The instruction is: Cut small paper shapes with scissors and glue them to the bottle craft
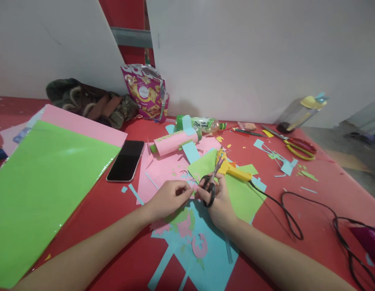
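Note:
My left hand [169, 201] is closed in a pinch at a small pink paper piece [195, 187]. Black-handled scissors [210, 189] are in my right hand [223, 204], blades pointing up and away from me. The right thumb and finger also come close to the pink piece; whether they grip it I cannot tell. Below the hands lies a blue paper sheet [216, 264] with pink and green scraps, among them a round pink cutout [200, 245]. Just beyond the scissors rests a yellow glue gun [234, 171] on green paper [244, 202].
Left are a phone [126, 161] and green sheets [50, 182]. Behind stand a pink-wrapped roll [172, 143], a green bottle [205, 124] and a snack bag [147, 93]. Larger scissors [299, 147] and a clear yellow-lidded bottle [302, 115] are right. A black cord [284, 206] crosses the right side.

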A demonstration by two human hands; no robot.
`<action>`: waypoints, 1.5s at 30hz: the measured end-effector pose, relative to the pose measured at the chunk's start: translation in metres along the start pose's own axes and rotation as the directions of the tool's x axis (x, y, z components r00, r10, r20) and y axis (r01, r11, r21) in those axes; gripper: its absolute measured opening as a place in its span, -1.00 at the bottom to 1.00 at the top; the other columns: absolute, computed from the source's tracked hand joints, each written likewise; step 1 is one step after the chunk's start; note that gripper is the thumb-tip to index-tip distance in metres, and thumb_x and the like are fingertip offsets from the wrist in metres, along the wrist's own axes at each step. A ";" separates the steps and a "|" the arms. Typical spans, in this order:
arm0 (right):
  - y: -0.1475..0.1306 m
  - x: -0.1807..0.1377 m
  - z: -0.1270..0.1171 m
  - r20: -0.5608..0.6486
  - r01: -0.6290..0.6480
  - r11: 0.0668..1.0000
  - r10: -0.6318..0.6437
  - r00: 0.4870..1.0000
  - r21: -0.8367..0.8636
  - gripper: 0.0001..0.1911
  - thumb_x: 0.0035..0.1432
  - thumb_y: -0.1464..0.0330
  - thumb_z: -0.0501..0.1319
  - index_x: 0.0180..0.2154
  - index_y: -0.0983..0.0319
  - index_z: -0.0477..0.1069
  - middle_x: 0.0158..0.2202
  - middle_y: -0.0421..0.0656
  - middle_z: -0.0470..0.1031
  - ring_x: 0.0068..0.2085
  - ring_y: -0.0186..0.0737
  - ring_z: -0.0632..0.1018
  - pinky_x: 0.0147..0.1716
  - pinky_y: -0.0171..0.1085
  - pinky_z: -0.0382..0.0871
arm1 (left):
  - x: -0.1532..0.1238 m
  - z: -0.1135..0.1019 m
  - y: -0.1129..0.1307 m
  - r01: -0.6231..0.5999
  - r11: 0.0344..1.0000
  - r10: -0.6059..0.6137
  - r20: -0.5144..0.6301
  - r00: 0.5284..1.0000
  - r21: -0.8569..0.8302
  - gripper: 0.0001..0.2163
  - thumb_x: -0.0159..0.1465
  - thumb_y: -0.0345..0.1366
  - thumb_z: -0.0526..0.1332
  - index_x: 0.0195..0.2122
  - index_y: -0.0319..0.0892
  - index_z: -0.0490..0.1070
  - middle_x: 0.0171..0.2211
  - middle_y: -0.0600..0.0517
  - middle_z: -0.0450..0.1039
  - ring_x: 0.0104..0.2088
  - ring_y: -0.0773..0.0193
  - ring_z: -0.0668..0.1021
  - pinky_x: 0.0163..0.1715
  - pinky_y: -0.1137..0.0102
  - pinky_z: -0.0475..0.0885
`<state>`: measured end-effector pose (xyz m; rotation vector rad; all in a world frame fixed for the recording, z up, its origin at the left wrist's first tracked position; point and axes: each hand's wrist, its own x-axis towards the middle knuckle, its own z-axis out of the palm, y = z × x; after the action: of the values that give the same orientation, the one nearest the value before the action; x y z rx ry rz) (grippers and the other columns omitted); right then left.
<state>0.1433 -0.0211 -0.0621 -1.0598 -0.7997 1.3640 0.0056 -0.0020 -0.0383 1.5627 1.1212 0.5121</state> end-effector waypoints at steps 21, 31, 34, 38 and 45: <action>-0.005 -0.001 0.004 0.001 -0.017 0.995 0.017 1.000 -0.097 -0.62 -0.22 0.45 0.28 -0.37 0.15 0.12 -0.51 -0.37 0.27 -0.54 -0.47 0.32 -0.56 -0.45 0.20 | -0.001 -0.001 0.000 -0.057 0.996 0.059 -0.019 0.998 0.073 -0.73 0.14 -0.24 0.00 -0.66 -0.22 0.14 -0.69 0.17 0.09 -0.64 0.47 0.20 -0.64 0.54 0.13; -0.003 -0.001 0.003 0.002 -0.001 0.996 0.002 1.000 -0.091 -0.61 -0.22 0.45 0.29 -0.36 0.15 0.13 -0.51 -0.37 0.28 -0.55 -0.47 0.32 -0.56 -0.44 0.22 | 0.001 0.000 -0.001 -0.057 0.996 0.058 -0.019 0.998 0.066 -0.75 0.14 -0.25 0.00 -0.66 -0.22 0.16 -0.69 0.16 0.11 -0.65 0.47 0.21 -0.66 0.54 0.13; -0.003 -0.001 0.003 0.005 -0.004 0.996 0.005 1.000 -0.089 -0.62 -0.22 0.45 0.29 -0.36 0.15 0.13 -0.50 -0.37 0.28 -0.55 -0.47 0.33 -0.56 -0.45 0.23 | 0.000 0.000 0.000 -0.060 0.996 0.062 -0.022 0.998 0.073 -0.74 0.14 -0.26 0.00 -0.66 -0.22 0.16 -0.69 0.16 0.10 -0.65 0.47 0.20 -0.65 0.54 0.13; -0.002 0.000 0.001 0.012 -0.009 0.997 0.010 1.000 -0.079 -0.61 -0.21 0.44 0.29 -0.35 0.14 0.12 -0.49 -0.36 0.29 -0.55 -0.47 0.35 -0.55 -0.43 0.25 | 0.000 -0.001 0.000 -0.084 0.990 0.087 -0.025 0.996 0.114 -0.73 0.14 -0.27 0.00 -0.68 -0.22 0.16 -0.69 0.16 0.11 -0.64 0.47 0.20 -0.63 0.54 0.13; 0.002 0.000 -0.002 0.017 -0.020 0.999 0.021 1.000 -0.033 -0.62 -0.19 0.47 0.27 -0.33 0.13 0.13 -0.49 -0.37 0.30 -0.56 -0.47 0.35 -0.55 -0.43 0.26 | 0.001 -0.001 -0.001 -0.093 0.988 0.095 -0.014 0.995 0.123 -0.73 0.15 -0.26 -0.01 -0.67 -0.22 0.15 -0.69 0.16 0.11 -0.63 0.47 0.20 -0.62 0.53 0.13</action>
<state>0.1442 -0.0213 -0.0643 -1.0855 -0.8284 1.3833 0.0046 -0.0008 -0.0394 1.7266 1.1149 0.5312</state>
